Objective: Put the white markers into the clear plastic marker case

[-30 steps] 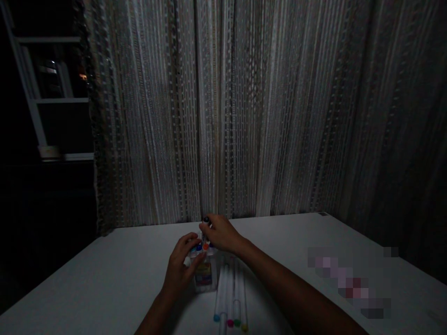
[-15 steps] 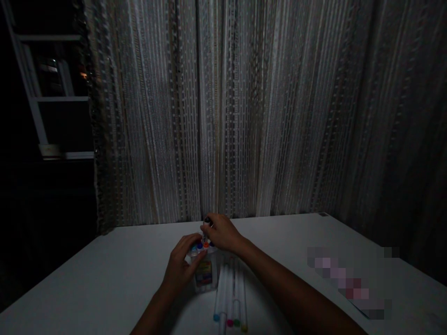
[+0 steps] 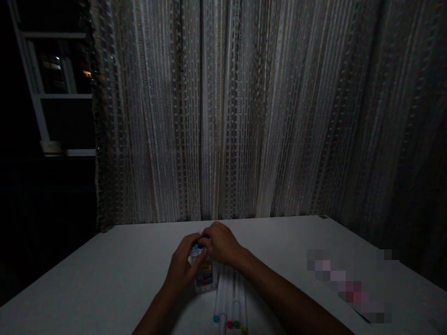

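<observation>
A clear plastic marker box (image 3: 205,279) with a coloured label stands on the white table (image 3: 104,284), with coloured marker caps (image 3: 197,248) showing at its top. My left hand (image 3: 183,269) is wrapped round the box's left side. Over the box's top my right hand (image 3: 219,243) is closed, its fingers pressing down on the markers there; what they pinch is hidden. Several white markers (image 3: 230,302) with blue, pink, green and yellow ends lie side by side on the table, just right of the box and under my right forearm.
A striped grey curtain (image 3: 244,111) hangs behind the table's far edge. To the left is a dark window with a white frame (image 3: 52,97). A blurred patch (image 3: 349,284) covers something on the table at the right. The room is dim.
My right hand, which held a dark-capped marker above the box, has gone down onto the box's top, and the marker no longer shows. The left hand has stayed on the box.
</observation>
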Available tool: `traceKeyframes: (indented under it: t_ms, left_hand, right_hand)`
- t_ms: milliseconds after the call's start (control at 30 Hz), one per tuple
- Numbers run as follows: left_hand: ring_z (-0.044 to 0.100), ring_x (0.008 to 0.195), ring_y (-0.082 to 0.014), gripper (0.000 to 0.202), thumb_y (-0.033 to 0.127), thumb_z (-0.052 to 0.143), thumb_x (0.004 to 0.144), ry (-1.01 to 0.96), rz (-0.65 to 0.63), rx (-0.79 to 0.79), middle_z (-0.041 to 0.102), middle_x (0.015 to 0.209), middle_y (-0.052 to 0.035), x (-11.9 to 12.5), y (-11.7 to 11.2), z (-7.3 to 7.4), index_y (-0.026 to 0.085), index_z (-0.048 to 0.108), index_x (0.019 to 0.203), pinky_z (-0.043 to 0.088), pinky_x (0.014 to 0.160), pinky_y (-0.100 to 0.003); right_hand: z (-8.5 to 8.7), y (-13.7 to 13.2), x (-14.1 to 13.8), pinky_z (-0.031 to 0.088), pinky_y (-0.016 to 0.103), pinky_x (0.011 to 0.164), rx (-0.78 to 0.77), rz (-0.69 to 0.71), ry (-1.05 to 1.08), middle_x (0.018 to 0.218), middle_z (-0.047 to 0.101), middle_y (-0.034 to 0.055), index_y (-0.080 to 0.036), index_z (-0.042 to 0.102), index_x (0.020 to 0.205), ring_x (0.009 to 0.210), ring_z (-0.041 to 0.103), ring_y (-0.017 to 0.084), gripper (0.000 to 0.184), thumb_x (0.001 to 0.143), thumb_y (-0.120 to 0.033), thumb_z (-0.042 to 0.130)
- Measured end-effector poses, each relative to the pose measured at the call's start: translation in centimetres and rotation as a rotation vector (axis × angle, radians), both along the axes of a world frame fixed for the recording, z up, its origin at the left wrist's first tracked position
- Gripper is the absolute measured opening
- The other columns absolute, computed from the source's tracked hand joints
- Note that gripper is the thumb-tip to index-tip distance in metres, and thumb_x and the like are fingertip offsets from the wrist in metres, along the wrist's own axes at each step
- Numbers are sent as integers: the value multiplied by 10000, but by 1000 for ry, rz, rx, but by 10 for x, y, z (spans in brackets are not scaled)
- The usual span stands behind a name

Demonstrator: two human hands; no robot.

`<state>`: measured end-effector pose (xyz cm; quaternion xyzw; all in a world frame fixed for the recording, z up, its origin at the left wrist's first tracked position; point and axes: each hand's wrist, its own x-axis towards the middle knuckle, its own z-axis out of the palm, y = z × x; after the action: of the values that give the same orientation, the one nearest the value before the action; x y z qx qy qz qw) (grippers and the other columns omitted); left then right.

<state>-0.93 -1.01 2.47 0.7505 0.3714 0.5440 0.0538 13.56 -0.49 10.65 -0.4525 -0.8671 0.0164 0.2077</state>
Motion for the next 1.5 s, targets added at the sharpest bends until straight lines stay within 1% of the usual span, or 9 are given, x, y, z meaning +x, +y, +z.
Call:
traceKeyframes:
  t_ms: [233, 333, 500, 600, 767, 900, 1000, 1200, 1500]
  left_hand:
    - [562, 1048, -239, 322, 325, 509, 834, 50, 6, 40, 598, 1114, -124, -2, 1, -2, 188, 535, 1124, 470, 907, -415]
    - [569, 1044, -233, 307, 337, 504, 835, 74, 12, 53, 607, 1107, -114, -2, 0, 0, 192, 562, 1099, 474, 903, -396]
    - [556, 1069, -251, 351, 377, 529, 812, 158, 85, 59, 605, 1137, -120, -4, -4, 10, 192, 573, 1108, 454, 907, -417]
    - [568, 1049, -248, 326, 379, 520, 817, 212, 103, 79, 630, 1105, -107, -1, -6, 17, 202, 596, 1080, 438, 903, -426]
    - [603, 954, -232, 246, 365, 505, 827, 213, 146, 125, 672, 976, -81, 8, -3, 17, 196, 652, 929, 448, 865, -412]
    - [591, 956, -221, 249, 359, 499, 832, 134, 150, 161, 654, 987, -86, 9, -2, 5, 187, 629, 957, 465, 857, -385]
    - [572, 980, -223, 261, 356, 496, 830, 96, 148, 193, 621, 1019, -92, 7, -4, -4, 179, 606, 989, 466, 863, -375]
    - [548, 1017, -242, 254, 331, 501, 826, 131, 143, 248, 590, 1039, -84, 5, -4, -11, 188, 569, 1024, 448, 888, -398]
    - [553, 993, -247, 255, 358, 504, 826, 130, 149, 258, 589, 1021, -89, 7, -5, -10, 188, 557, 1010, 450, 875, -410]
  right_hand:
    - [-5, -4, 1, 383, 292, 770, -3, 39, 0, 861, 684, 101, -161, 702, 867, 875, 572, 203, 276, 880, -232, 436]
    - [-5, -4, 10, 389, 283, 828, -25, 53, 146, 950, 673, 96, -156, 676, 951, 937, 568, 188, 267, 887, -215, 424]
    - [-16, 5, 49, 415, 281, 832, -27, -144, 539, 1039, 653, 91, -136, 637, 1031, 962, 575, 180, 244, 849, -192, 485]
    - [-30, 9, 69, 430, 267, 786, -57, -292, 615, 981, 668, 91, -118, 641, 978, 903, 598, 177, 222, 828, -164, 484]
    - [-67, 4, 71, 423, 274, 770, -86, -433, 487, 934, 677, 98, -125, 645, 950, 882, 609, 197, 234, 814, -153, 457]
    - [-103, -3, 68, 407, 294, 834, -10, -499, 351, 1019, 648, 126, -108, 603, 1038, 969, 581, 216, 273, 825, -173, 445]
    - [-121, -6, 72, 414, 304, 841, 13, -482, 234, 1036, 634, 116, -126, 582, 1046, 982, 573, 216, 270, 837, -229, 445]
    - [-126, -6, 76, 456, 341, 764, -111, -512, 42, 1004, 644, 116, -149, 579, 1000, 917, 610, 239, 299, 839, -342, 418]
    - [-118, -12, 75, 476, 365, 743, -258, -509, -51, 1021, 652, 157, -123, 554, 1052, 940, 622, 275, 325, 788, -278, 446]
